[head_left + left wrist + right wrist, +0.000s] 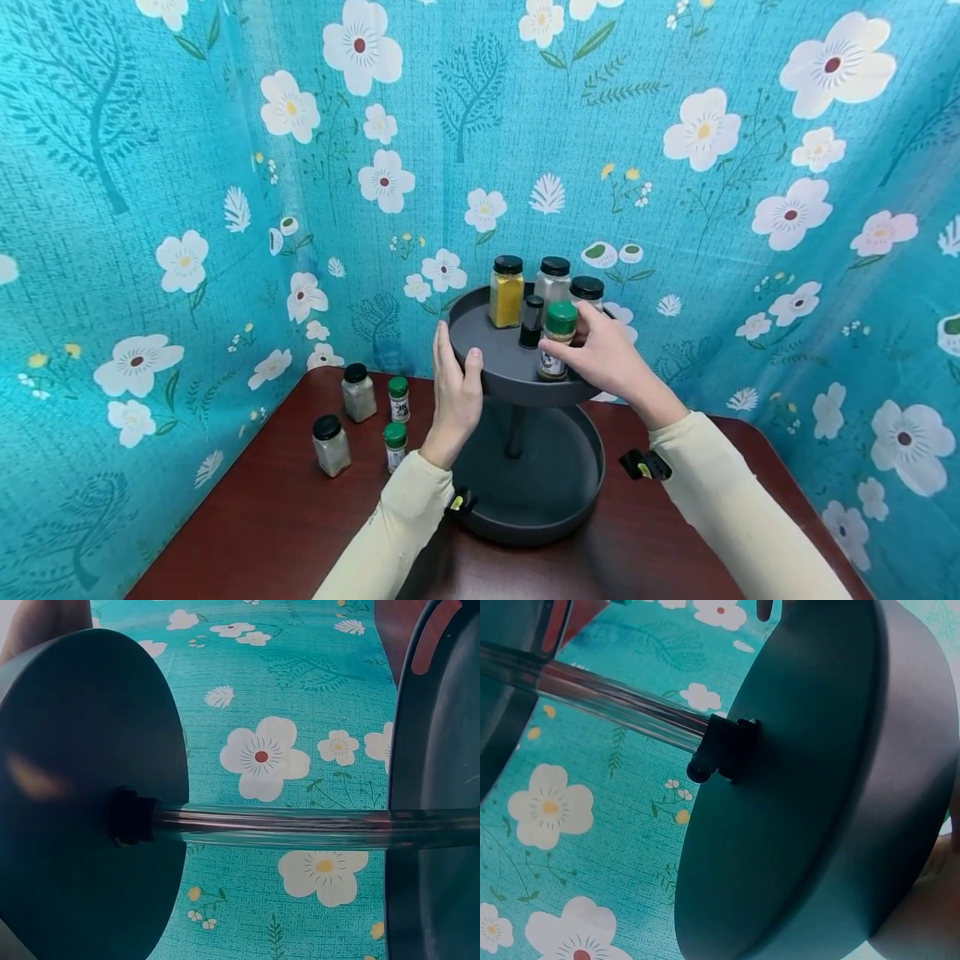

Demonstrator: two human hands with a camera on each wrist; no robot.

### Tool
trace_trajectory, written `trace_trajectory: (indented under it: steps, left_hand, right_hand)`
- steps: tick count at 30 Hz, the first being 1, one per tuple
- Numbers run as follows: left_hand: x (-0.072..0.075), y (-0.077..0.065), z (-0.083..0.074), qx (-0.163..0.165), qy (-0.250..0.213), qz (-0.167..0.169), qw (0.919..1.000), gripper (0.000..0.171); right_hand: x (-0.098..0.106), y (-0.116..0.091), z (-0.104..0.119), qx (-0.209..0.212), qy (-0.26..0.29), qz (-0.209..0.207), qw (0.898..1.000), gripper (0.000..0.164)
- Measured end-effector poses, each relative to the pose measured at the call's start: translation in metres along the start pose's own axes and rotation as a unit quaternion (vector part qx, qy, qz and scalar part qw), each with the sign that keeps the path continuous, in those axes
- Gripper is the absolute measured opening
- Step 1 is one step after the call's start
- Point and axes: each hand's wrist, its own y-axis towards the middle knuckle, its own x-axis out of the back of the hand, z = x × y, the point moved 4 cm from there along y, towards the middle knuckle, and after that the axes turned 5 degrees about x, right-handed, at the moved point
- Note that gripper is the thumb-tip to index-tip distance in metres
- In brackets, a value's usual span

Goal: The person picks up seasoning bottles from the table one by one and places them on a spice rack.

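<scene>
A dark grey two-tier rotating rack stands on the table, its upper tray (480,342) above its lower tray (525,517). My right hand (603,350) pinches a green-capped spice jar (558,340) between thumb and fingers at the upper tray's front right. My left hand (455,396) lies with extended fingers along the left side of that tray's rim. On the upper tray stand a jar of yellow powder (507,292), two more black-capped jars and a small dark bottle (532,322). The wrist views show mostly the upper tray's underside (795,772) and the central pole (285,825).
Left of the rack, two black-capped jars (359,393) and two small green-capped jars (399,400) stand on the reddish-brown table (247,517). A blue flowered cloth (465,100) hangs close behind the table and along its sides.
</scene>
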Motion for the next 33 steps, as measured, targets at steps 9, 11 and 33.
trace_trajectory:
  steps: [9, 11, 33]
  left_hand:
    - [0.000, 0.001, 0.001, -0.002, -0.002, 0.000, 1.0000, 0.068]
    - [0.001, 0.001, 0.000, -0.002, -0.004, 0.001, 1.0000, 0.068]
    - [0.004, 0.003, -0.003, 0.006, 0.012, 0.006, 0.9999, 0.070]
  right_hand:
    - [0.001, -0.001, 0.000, -0.012, 0.002, 0.000, 1.000, 0.064]
    - [0.001, -0.001, -0.001, -0.018, 0.018, 0.001, 1.000, 0.066]
    - [0.022, -0.019, -0.013, -0.001, 0.026, -0.028, 0.999, 0.058]
